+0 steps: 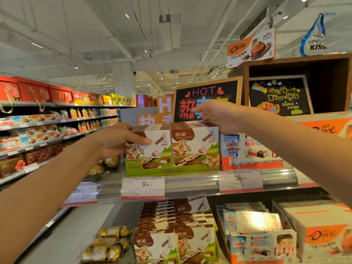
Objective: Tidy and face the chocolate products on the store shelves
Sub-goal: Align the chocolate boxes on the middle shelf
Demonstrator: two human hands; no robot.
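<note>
Two bare forearms enter from the lower left and right edges of the frame, with no sleeve on either. The left hand (118, 140) and right hand (215, 115) are gloveless, with short, unpainted nails.

— What does the store look like overhead?

— A white ceiling (99, 35) with exposed beams and rails, lit by small spotlights (127, 15). A white column (123, 79) stands far back in the aisle.

— And to the left?

— Long shelves (57, 128) run away into the distance, red gift boxes (34, 91) lined along the top, and the pale floor (80, 225) shows below.

— Anything on the right?

— A brown wooden box (297, 61) sits up high, with a chalkboard sign (278, 96) inside it. Just left of it stands a second chalkboard (207, 92) framed in wood, reading HOT. An orange sign (251, 47) hangs from the ceiling.
</note>
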